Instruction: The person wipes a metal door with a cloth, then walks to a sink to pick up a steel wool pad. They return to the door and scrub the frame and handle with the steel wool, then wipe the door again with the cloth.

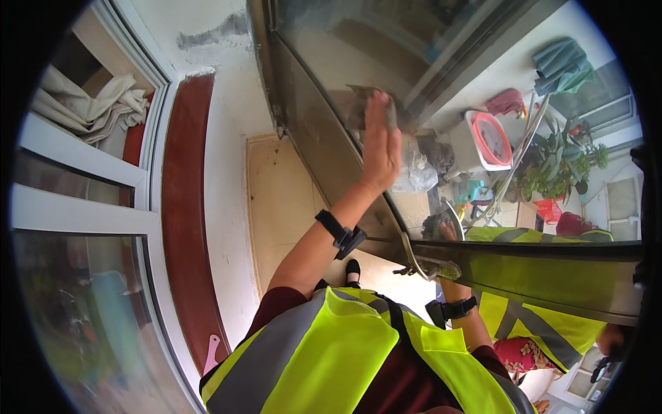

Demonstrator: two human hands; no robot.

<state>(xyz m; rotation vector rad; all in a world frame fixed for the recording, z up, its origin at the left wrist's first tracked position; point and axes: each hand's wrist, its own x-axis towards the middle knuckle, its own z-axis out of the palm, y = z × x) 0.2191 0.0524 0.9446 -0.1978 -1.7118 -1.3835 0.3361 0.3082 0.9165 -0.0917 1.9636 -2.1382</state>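
Note:
My left hand [381, 150] is raised flat, with fingers together, against the glass pane [320, 57] of a brown metal-framed door. A thin greyish piece, perhaps a cloth, shows at its fingers; its reflection blurs the outline. My right forearm reaches behind the lower door frame [548, 279], beside the metal door handle [414, 259]. Fingers, apparently of my right hand [448, 230], show in the pane near a dark, rough-looking bundle [434, 226]; whether they hold it is unclear. Black straps with small devices sit on both wrists.
A person in a yellow vest [561, 326] stands at the right. A pink basin [491, 138], poles [517, 155], potted plants [558, 160] and a clear plastic bag [416, 173] appear in the glass. At left are a dark red sill [186, 207], white-framed windows [88, 209] and a pink comb-like item [211, 354].

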